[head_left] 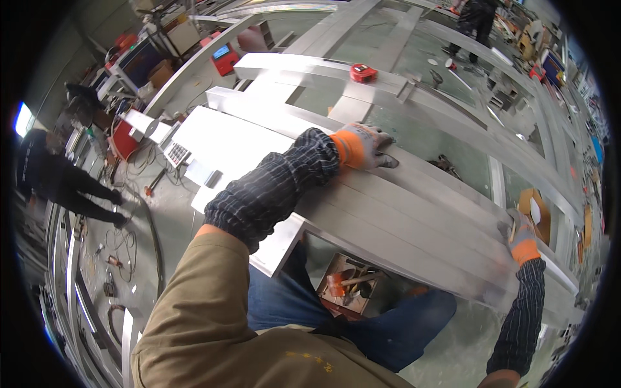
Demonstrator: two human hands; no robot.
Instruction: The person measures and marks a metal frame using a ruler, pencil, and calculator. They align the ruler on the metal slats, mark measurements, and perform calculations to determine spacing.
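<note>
Several long, flat silver metal profiles (414, 223) lie side by side in front of me, sloping from upper left to lower right. My left hand (366, 147), in a grey glove with an orange cuff, rests on their far side, fingers stretched out and thumb apart. Toward the right end of the profiles, my right hand (521, 238) in a matching glove touches the far edge; its fingers are blurred and partly hidden. A small grey block (212, 178) sits on the profiles' left part. Farther back, a red tape measure (363, 72) lies on a metal beam.
Below the profiles, a tray (331, 264) holds a hammer (362, 279) with a wooden handle. A calculator (176, 154) is at the left. Beams form a frame beyond. A dark-clothed person (55, 171) bends at the left; another (477, 26) stands far right. Hoses (154, 233) cross the floor.
</note>
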